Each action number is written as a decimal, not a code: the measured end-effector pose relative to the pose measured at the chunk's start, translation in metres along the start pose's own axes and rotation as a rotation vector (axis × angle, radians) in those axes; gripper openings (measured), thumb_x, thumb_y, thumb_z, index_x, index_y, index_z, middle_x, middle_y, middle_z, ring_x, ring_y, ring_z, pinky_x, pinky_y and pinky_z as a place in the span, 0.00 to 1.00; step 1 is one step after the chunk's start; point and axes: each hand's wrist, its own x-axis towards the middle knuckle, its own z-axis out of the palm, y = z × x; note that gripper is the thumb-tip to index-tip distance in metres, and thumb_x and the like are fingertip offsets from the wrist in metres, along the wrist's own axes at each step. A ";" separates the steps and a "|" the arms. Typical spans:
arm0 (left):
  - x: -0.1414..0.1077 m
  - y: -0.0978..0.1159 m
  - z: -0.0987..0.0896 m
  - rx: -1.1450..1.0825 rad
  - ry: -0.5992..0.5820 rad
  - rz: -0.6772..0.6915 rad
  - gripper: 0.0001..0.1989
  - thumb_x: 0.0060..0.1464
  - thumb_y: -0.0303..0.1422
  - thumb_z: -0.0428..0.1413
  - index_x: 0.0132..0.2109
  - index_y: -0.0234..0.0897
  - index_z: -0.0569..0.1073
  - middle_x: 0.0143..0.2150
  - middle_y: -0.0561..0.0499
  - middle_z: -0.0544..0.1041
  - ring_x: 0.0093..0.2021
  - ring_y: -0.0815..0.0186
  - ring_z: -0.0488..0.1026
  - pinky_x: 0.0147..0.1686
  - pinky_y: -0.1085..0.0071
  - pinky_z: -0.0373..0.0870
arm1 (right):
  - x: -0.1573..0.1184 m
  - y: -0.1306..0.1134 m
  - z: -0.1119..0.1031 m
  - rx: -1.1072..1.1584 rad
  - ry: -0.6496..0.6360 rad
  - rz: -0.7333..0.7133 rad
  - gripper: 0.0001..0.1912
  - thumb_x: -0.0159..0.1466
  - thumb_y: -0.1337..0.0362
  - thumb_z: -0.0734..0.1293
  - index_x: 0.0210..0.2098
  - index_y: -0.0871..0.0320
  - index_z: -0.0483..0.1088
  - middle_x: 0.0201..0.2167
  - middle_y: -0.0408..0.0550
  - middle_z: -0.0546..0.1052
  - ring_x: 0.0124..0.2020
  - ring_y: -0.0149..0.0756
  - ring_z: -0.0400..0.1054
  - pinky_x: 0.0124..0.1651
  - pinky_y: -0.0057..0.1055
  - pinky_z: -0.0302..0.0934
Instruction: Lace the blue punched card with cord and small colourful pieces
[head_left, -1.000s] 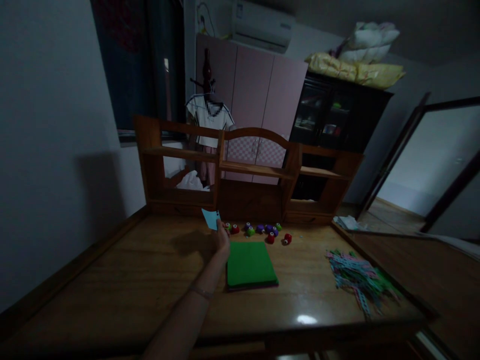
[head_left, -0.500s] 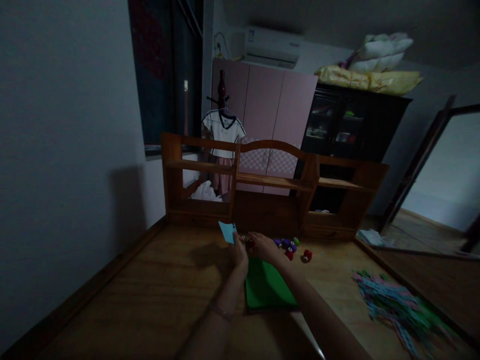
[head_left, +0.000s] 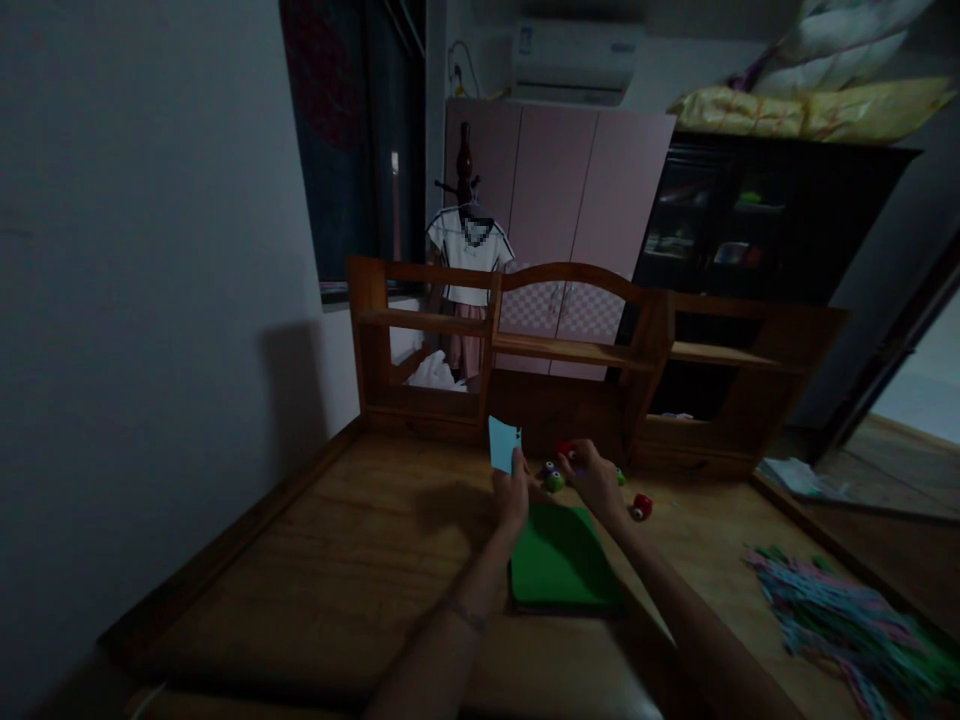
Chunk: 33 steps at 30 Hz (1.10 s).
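My left hand [head_left: 511,492] holds a light blue card [head_left: 502,446] upright between thumb and fingers, with small dark marks near the card's right edge. To its right, my right hand [head_left: 592,475] pinches a small red piece [head_left: 565,451] above the wooden surface. Between the hands lie a green piece [head_left: 554,481] and a dark piece with a white eye-like spot. Another red piece [head_left: 642,507] rests right of my right hand, and a further green one [head_left: 620,476] shows just behind it. A green square board [head_left: 562,560] lies flat below my hands.
A wooden shelf unit [head_left: 570,350] stands along the back of the wooden surface [head_left: 315,570]. A pile of pink, blue and green strips [head_left: 847,610] lies at the right. A white wall [head_left: 150,300] rises on the left.
The whole view has shifted. My right hand has risen from among the small pieces and now has a red piece in its fingers. The blue card stands more upright in my left hand.
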 end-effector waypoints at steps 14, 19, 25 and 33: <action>-0.032 0.008 0.031 0.138 -0.263 0.172 0.20 0.56 0.46 0.50 0.31 0.34 0.76 0.28 0.48 0.75 0.27 0.66 0.70 0.34 0.71 0.65 | -0.029 0.053 -0.016 0.845 0.004 0.423 0.23 0.47 0.52 0.74 0.39 0.58 0.74 0.32 0.47 0.76 0.31 0.36 0.70 0.31 0.28 0.62; -0.026 0.003 0.028 0.146 -0.235 0.170 0.21 0.55 0.47 0.49 0.35 0.34 0.77 0.21 0.53 0.69 0.20 0.70 0.62 0.25 0.72 0.60 | -0.032 0.045 -0.017 1.041 -0.160 0.442 0.24 0.45 0.56 0.75 0.41 0.55 0.72 0.30 0.44 0.74 0.24 0.29 0.66 0.26 0.26 0.59; -0.021 -0.002 0.028 0.144 -0.212 0.134 0.21 0.54 0.48 0.50 0.32 0.33 0.75 0.18 0.55 0.65 0.19 0.71 0.60 0.23 0.73 0.58 | -0.035 0.042 -0.015 1.135 -0.258 0.407 0.21 0.48 0.61 0.75 0.41 0.55 0.71 0.35 0.45 0.74 0.33 0.32 0.69 0.39 0.31 0.64; -0.019 -0.003 0.025 0.226 -0.229 0.136 0.20 0.53 0.48 0.52 0.30 0.34 0.75 0.20 0.52 0.70 0.21 0.69 0.65 0.25 0.72 0.60 | -0.039 0.034 -0.015 1.191 -0.312 0.389 0.19 0.50 0.61 0.74 0.41 0.54 0.71 0.37 0.46 0.75 0.38 0.36 0.70 0.44 0.35 0.64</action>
